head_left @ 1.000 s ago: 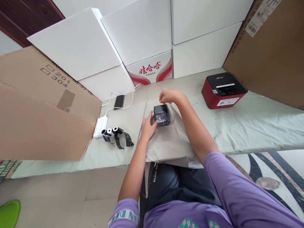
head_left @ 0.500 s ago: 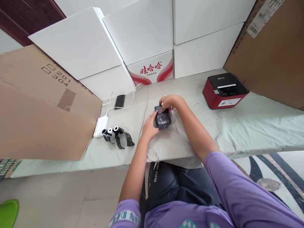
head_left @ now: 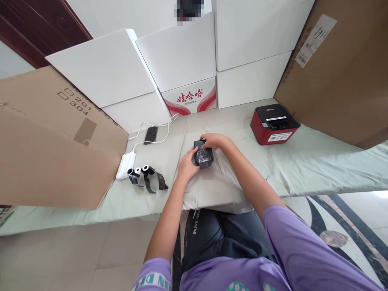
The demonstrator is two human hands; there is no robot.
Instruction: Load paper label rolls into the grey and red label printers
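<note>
On the cloth in front of me lies a small black device [head_left: 204, 155] with rounded edges and a shiny, dark patterned strip across its near part. My left hand [head_left: 186, 165] is closed around its left side, thumb near the far end. From the right, my right hand [head_left: 212, 140] curls its fingers over the far edge and far right corner. Parts of the device are hidden under the fingers. To the left of my left hand stand several small paper rolls [head_left: 145, 168] with dark strips hanging loose from them.
A white power strip [head_left: 125, 165] with white cables sits at left, beside a flat black object [head_left: 150, 135]. A red and black box-shaped printer [head_left: 275, 124] stands at right. White boxes [head_left: 178, 52] line the back. Brown cartons [head_left: 60, 157] flank the covered table [head_left: 230, 117].
The view has shifted, so a blurred dark patch now shows at the top. Both hands stay on the black device, with only slight finger movement.
</note>
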